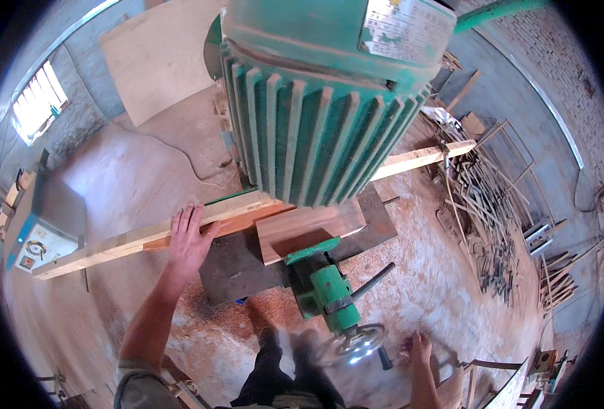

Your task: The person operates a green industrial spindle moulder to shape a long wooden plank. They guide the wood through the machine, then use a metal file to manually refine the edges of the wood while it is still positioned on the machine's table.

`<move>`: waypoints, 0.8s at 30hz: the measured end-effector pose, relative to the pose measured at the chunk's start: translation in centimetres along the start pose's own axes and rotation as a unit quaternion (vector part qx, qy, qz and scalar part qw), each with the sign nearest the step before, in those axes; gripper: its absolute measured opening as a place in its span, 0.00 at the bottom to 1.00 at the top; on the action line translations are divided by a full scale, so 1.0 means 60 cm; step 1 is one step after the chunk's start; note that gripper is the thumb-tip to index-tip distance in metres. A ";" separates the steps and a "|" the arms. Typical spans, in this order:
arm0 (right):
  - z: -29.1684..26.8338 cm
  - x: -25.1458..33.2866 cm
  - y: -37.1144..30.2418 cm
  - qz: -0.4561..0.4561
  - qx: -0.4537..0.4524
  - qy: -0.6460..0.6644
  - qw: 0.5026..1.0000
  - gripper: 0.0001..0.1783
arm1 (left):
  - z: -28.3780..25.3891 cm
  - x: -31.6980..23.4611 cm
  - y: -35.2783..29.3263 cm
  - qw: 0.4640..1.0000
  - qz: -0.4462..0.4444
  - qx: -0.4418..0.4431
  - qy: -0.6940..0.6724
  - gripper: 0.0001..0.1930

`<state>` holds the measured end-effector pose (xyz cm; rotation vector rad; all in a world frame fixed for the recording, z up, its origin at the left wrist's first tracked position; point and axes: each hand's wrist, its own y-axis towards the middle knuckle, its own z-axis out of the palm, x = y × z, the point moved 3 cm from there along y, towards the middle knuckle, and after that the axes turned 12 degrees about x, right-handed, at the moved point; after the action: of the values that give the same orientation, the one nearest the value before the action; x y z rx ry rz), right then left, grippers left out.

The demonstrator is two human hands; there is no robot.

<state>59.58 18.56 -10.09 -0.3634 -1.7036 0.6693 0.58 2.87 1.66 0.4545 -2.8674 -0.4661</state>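
My left hand (189,235) is closed over a reddish wooden board (240,223), its fingertips reaching a long pale timber (111,242) behind it. The board's right end runs in behind a wider brown wood block (308,228). This block lies on a dark metal machine table (230,269), and a green clamp plate (312,250) stands against its near side. Below the clamp is a shiny handwheel (360,343) with a black handle (385,358). My right hand (419,349) is to the right of that handle, apart from it, fingers loosely bent and holding nothing visible.
A large ribbed green motor (315,129) hangs over the table and hides part of the timber. A grey control cabinet (50,225) stands at left. Wood strips (492,232) are heaped at right. Sawdust (268,310) covers the floor by my feet.
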 end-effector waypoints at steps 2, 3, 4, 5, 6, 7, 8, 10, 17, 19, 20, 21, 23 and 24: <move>-0.031 -0.053 -0.020 0.043 -0.016 0.001 0.999 0.13 | 0.004 0.004 -0.004 1.000 0.009 0.011 0.005 0.12; -0.046 -0.079 -0.029 0.065 -0.017 -0.006 0.998 0.13 | 0.004 0.005 -0.006 1.000 0.012 0.017 0.007 0.12; -0.057 -0.099 -0.035 0.087 -0.019 -0.013 0.996 0.13 | 0.006 0.004 -0.006 1.000 0.015 0.011 0.013 0.12; -0.058 -0.108 -0.047 0.093 -0.021 -0.010 0.995 0.13 | 0.006 0.003 -0.006 1.000 0.016 0.005 0.019 0.12; -0.057 -0.116 -0.063 0.099 -0.023 -0.008 0.995 0.14 | 0.006 0.003 -0.007 1.000 0.016 -0.001 0.026 0.13; -0.059 -0.126 -0.075 0.106 -0.024 -0.005 0.994 0.14 | 0.012 0.007 -0.011 0.999 0.019 -0.017 0.027 0.13; -0.068 -0.146 -0.078 0.106 -0.044 0.020 0.993 0.14 | 0.023 0.015 -0.016 0.999 0.023 -0.034 0.026 0.13; -0.080 -0.165 -0.091 0.116 -0.039 0.022 0.992 0.13 | 0.025 0.028 -0.028 0.999 0.024 -0.045 0.020 0.13; -0.096 -0.215 -0.100 0.140 -0.032 0.041 0.989 0.12 | -0.044 0.106 -0.124 0.999 0.001 -0.028 0.027 0.13; -0.106 -0.225 -0.094 0.153 -0.023 0.050 0.987 0.10 | -0.074 0.129 -0.154 0.998 0.011 -0.016 0.054 0.14; -0.103 -0.225 -0.095 0.158 -0.018 0.079 0.984 0.09 | -0.088 0.141 -0.172 0.999 0.009 -0.008 0.052 0.15; -0.102 -0.231 -0.093 0.164 -0.014 0.108 0.980 0.09 | -0.104 0.151 -0.188 0.999 0.008 0.000 0.050 0.15; -0.107 -0.245 -0.090 0.130 0.003 0.004 0.991 0.15 | -0.141 0.150 -0.215 0.998 -0.006 -0.019 0.054 0.17; -0.090 -0.224 -0.093 0.141 -0.002 0.015 0.990 0.11 | -0.155 0.145 -0.227 0.998 -0.013 -0.030 0.055 0.17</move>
<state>68.68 7.76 -16.55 -0.6214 -1.6407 0.8615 -1.64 -14.85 6.99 0.4913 -2.7365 -0.5135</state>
